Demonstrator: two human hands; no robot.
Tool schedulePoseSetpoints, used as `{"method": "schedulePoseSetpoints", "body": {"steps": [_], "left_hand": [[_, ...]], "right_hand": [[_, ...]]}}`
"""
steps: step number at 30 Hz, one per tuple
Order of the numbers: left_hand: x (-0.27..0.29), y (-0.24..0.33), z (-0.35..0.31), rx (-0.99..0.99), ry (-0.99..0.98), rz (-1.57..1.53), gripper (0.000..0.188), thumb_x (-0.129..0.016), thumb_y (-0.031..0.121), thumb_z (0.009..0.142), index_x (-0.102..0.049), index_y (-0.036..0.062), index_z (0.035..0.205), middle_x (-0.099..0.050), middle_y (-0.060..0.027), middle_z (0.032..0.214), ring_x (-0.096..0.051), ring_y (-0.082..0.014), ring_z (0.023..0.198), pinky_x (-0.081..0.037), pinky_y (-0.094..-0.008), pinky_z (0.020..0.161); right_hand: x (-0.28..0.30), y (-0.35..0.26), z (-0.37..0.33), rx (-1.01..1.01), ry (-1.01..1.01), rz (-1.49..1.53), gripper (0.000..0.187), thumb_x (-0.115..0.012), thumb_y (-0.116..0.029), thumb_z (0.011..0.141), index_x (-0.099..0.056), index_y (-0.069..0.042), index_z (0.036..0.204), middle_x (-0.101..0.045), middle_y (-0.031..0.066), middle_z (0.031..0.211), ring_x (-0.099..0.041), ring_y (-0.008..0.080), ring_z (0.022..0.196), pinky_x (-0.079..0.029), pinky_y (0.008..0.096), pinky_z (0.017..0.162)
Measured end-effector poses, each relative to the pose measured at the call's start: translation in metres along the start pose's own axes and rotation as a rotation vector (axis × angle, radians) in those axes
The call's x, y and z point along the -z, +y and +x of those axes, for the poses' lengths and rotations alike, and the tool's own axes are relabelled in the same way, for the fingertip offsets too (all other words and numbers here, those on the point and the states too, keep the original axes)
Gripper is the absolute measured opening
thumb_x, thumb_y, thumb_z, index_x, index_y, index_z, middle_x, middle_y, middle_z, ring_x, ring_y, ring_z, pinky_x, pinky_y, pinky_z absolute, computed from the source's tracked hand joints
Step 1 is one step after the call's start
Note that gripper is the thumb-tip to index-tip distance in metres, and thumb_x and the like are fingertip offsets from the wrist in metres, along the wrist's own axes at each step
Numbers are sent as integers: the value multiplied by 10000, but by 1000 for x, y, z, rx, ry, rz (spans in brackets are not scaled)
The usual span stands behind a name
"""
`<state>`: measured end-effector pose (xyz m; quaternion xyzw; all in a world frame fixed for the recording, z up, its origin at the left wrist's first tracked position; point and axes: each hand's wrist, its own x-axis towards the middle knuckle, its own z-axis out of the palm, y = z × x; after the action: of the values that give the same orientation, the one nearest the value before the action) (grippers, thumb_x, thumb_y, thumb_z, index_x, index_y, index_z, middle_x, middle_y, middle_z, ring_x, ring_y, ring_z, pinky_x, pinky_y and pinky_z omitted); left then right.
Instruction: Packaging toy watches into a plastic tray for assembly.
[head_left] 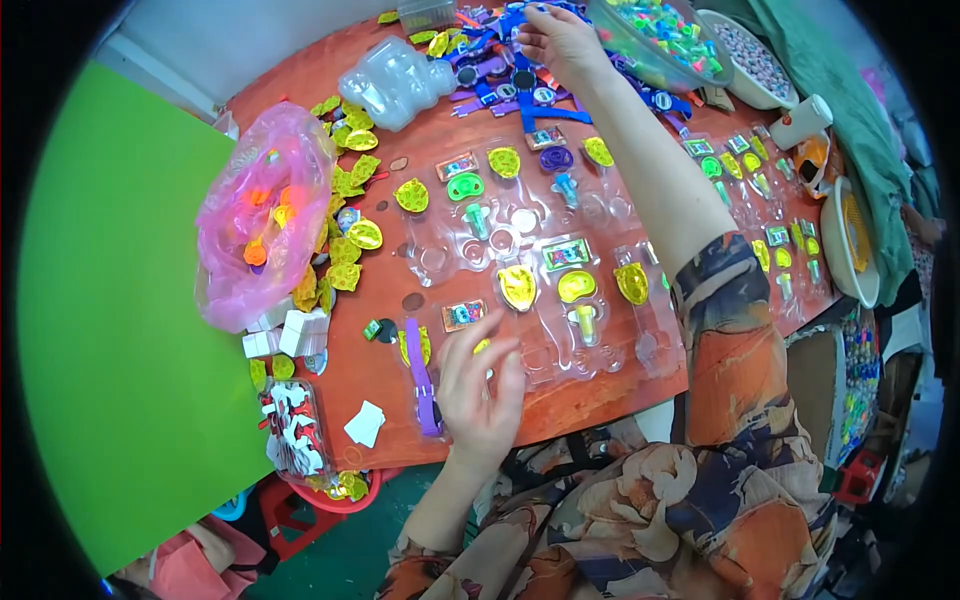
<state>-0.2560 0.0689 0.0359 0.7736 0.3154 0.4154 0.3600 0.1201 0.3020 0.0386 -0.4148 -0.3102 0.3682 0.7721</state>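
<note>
My left hand [480, 395] hovers at the table's near side, fingers loosely curved and apart, with nothing seen in it. Beside it a purple toy watch [422, 385] lies across a clear blister tray, partly over a yellow piece. That tray also has a small printed packet [464, 316] and is partly hidden by the hand. At the far side my right hand [562, 45] is over a heap of blue and purple toy watches [520, 85]. Its fingers are curled together beside a blue strap; what they grip is unclear. Filled blister trays [540, 330] spread between my hands.
A pink plastic bag [225, 250] of orange pieces lies left, beside scattered yellow pieces [345, 250] and white card stacks [303, 333]. Bowls of colourful small parts [655, 75] and beads [750, 60] stand at the far right. More filled trays [740, 165] lie right.
</note>
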Motion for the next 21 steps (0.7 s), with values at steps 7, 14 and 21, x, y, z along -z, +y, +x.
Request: {"method": "schedulePoseSetpoints", "body": {"steps": [7, 14, 21], "left_hand": [[-9, 27, 61, 667, 2, -952, 307, -492, 258, 1052, -656, 5, 1103, -680, -79, 1034, -628, -144, 949, -507, -298, 813], [-19, 7, 88, 730, -189, -1456, 427, -530, 381, 1027, -535, 28, 1268, -650, -130, 1185, -661, -220, 1015, -557, -338, 769], [-34, 11, 49, 773, -170, -1562, 400, -673, 374, 948, -567, 90, 1210, -656, -93, 1114, -651, -222, 973, -565, -332, 747]], "right_hand": [[-27, -81, -97, -112, -265, 225, 180, -672, -205, 953, -594, -94, 1072, -661, 77, 908, -628, 165, 801, -531, 304, 674], [-19, -119, -253, -131, -426, 183, 268, -575, -174, 1004, -573, -74, 1252, -658, 97, 886, -613, 169, 735, -491, 309, 669], [-14, -101, -358, -55, -281, 47, 330, -638, -15, 937, -539, 6, 1251, -634, 116, 994, -618, 165, 791, -519, 290, 708]]}}
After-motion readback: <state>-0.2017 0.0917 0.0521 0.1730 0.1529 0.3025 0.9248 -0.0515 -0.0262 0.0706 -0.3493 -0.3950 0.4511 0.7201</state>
